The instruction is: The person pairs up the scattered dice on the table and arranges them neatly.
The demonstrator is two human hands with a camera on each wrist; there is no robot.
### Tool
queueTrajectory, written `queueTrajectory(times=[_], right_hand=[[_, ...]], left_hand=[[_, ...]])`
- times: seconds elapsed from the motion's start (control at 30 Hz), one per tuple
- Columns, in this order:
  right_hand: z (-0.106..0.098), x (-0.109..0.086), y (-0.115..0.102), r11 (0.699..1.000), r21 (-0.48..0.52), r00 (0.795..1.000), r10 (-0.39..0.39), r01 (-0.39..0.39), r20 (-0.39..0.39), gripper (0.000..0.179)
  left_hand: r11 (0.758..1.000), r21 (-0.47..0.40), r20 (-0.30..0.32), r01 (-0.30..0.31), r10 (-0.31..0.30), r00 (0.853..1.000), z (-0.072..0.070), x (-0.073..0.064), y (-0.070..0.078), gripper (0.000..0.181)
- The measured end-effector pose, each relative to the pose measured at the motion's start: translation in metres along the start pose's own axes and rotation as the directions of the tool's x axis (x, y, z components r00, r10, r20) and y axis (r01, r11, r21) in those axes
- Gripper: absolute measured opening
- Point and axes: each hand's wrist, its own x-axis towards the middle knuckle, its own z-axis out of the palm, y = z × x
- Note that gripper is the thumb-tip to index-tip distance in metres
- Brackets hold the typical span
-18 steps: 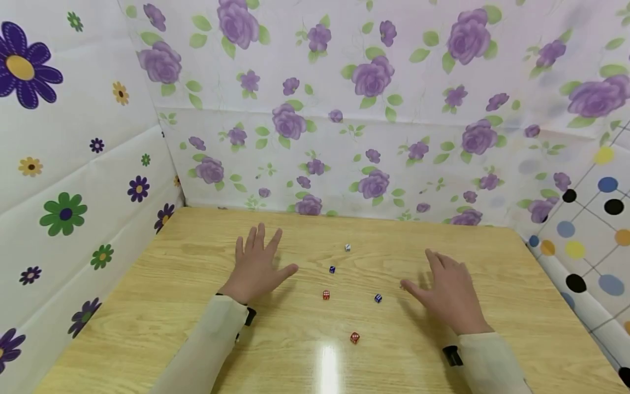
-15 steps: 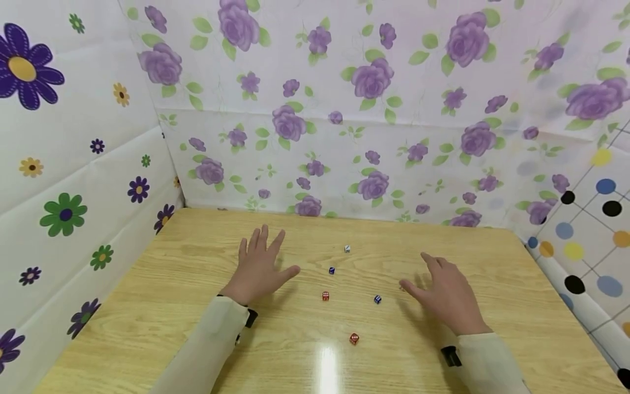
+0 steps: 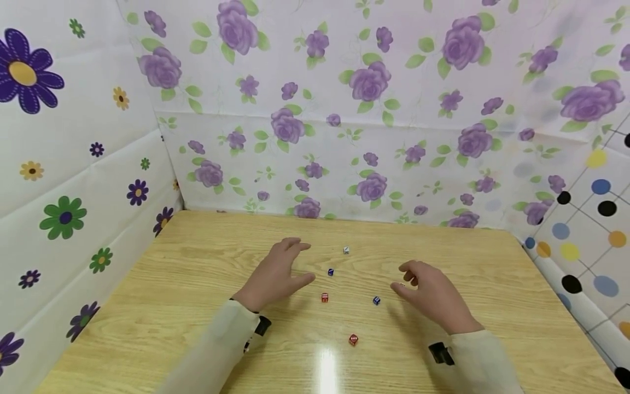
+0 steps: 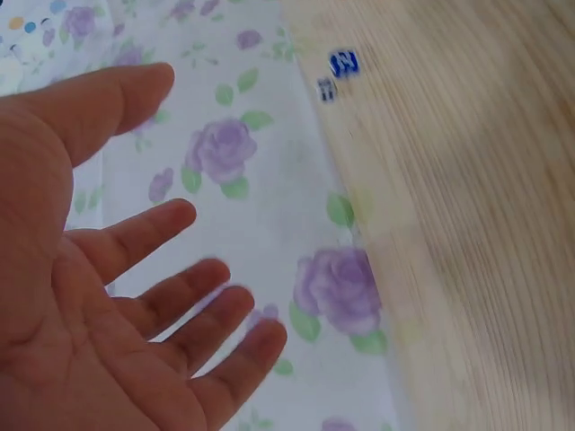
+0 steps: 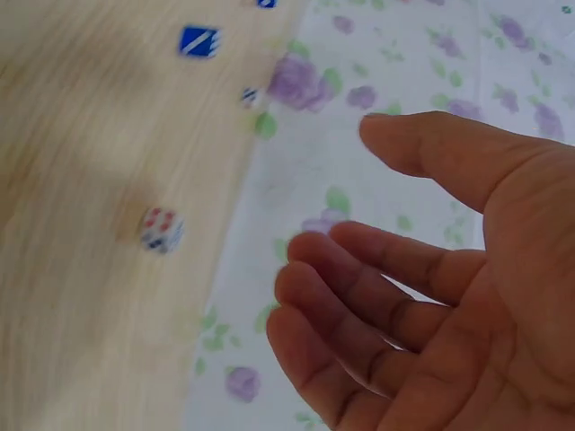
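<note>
Several small dice lie spread over the wooden table between the two hands. In the head view a white die (image 3: 346,250) is farthest back, a blue die (image 3: 331,272) and a red die (image 3: 325,297) come nearer, a second blue die (image 3: 376,300) lies right of them, and another red die (image 3: 353,340) is closest to the front. My left hand (image 3: 278,276) hovers left of the dice, fingers relaxed and holding nothing. My right hand (image 3: 435,295) hovers on the right, loosely curved and holding nothing. Below its fingers sits a white die with red pips (image 5: 162,230), mostly hidden in the head view.
The wooden table (image 3: 147,306) ends at a rose-patterned cloth wall (image 3: 315,142) at the back. A flower-print cloth (image 3: 113,230) borders it on the left and a dotted cloth (image 3: 590,235) on the right. A bright glare streak (image 3: 327,369) marks the table's front.
My left hand has moved to the right toward the dice, and its spread fingers have drawn together. The right hand has shifted slightly left, its fingers more curved. The dice stay in place.
</note>
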Motion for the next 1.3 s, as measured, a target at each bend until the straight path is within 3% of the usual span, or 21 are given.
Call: queueTrajectory(times=[0.17, 0.33, 0.5, 0.63, 0.77, 0.93, 1.13, 1.3], right_hand=[[-0.002, -0.002, -0.018, 1.000, 0.019, 0.998, -0.004, 0.003, 0.064, 0.033], [0.000, -0.006, -0.033, 0.999, 0.034, 0.992, -0.035, 0.031, 0.125, 0.025], [0.009, -0.009, -0.040, 0.996, 0.024, 0.985, -0.087, 0.084, 0.150, 0.015], [0.017, -0.009, -0.042, 0.987, 0.015, 0.968, -0.160, 0.160, 0.191, 0.010], [0.026, -0.008, -0.041, 0.972, 0.080, 0.934, -0.235, 0.222, 0.270, 0.011], [0.035, -0.007, -0.039, 0.946, 0.154, 0.869, -0.323, 0.286, 0.373, 0.014], [0.042, -0.010, -0.043, 0.896, 0.206, 0.801, -0.445, 0.394, 0.401, 0.017], [0.047, -0.011, -0.044, 0.873, 0.230, 0.769, -0.487, 0.430, 0.413, 0.017]], left_hand=[[0.998, -0.054, 0.086, -0.023, 0.027, 0.996, 0.006, 0.005, 0.010, 0.053], [0.996, -0.085, 0.217, -0.036, 0.054, 0.975, 0.017, 0.006, 0.014, 0.043], [0.995, -0.081, 0.247, -0.052, 0.071, 0.966, 0.024, 0.005, 0.016, 0.031], [0.997, -0.060, 0.255, -0.053, 0.067, 0.965, 0.028, 0.005, 0.017, 0.025], [0.997, -0.034, 0.263, -0.063, 0.069, 0.962, 0.031, 0.004, 0.018, 0.025], [0.998, -0.019, 0.276, -0.054, 0.057, 0.960, 0.037, 0.005, 0.017, 0.024], [0.999, -0.008, 0.277, -0.052, 0.053, 0.959, 0.042, 0.005, 0.015, 0.025], [0.997, -0.026, 0.278, -0.069, 0.073, 0.958, 0.041, 0.004, 0.016, 0.016]])
